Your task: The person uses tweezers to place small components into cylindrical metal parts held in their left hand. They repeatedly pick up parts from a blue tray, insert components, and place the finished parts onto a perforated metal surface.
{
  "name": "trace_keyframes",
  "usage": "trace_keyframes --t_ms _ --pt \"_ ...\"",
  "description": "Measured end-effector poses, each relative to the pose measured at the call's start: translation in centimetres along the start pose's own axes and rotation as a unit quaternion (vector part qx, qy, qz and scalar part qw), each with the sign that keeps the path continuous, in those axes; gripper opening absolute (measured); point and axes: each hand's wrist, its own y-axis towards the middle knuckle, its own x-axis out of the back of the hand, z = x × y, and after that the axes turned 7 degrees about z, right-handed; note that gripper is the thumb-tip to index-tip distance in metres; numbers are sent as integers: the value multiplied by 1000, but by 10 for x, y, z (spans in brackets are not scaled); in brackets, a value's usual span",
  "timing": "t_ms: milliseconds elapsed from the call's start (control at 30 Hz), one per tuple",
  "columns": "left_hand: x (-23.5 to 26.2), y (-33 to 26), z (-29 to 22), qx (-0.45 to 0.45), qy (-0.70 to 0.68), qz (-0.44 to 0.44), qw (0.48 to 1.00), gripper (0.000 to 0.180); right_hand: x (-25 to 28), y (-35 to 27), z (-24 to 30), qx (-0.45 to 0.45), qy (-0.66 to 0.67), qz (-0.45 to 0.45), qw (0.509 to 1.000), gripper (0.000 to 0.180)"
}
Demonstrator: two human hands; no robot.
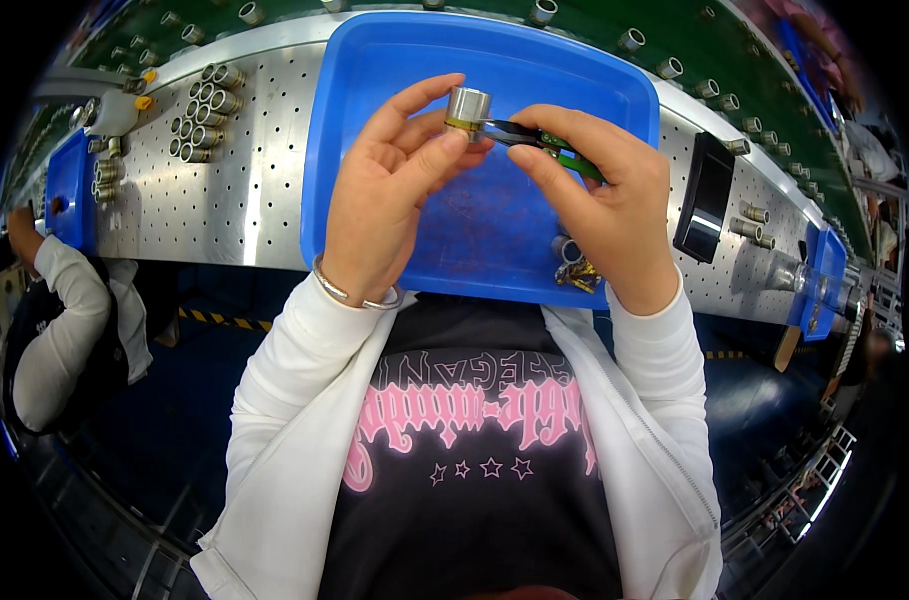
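Observation:
Over the blue tray [375,50], my left hand [390,175] holds up a short silver metal cylinder [470,103] between thumb and fingers. A yellowish band runs round the cylinder's lower end. My right hand [610,190] is closed on a pair of green-and-black-handled pliers [565,153]. The dark tips of the pliers reach the side of the cylinder by the yellowish band; whether they grip it I cannot tell. In the tray's near right corner, partly behind my right wrist, lie small brass-coloured pieces [578,275] and another metal cylinder [566,248].
On the perforated metal bench [265,170] several silver cylinders [203,115] stand grouped to the left. A black flat device [705,197] lies right of the tray. Beyond, a green conveyor [595,20] carries spaced cylinders. A co-worker's white sleeve [65,330] shows at far left.

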Motion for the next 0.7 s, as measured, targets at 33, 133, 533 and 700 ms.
trace_keyframes --t_ms 33,133,533,700 --pt "0 0 0 -5 2 1 1000 41 0 0 -1 1 -3 0 1000 19" --pt "-1 0 1 -11 5 6 1000 41 0 0 0 -5 0 1 1000 17" --pt "-4 -3 0 -14 6 5 1000 41 3 -1 7 -38 15 13 999 14" --pt "-3 -4 -2 3 -20 3 1000 40 1 -3 7 -68 77 2 995 17"
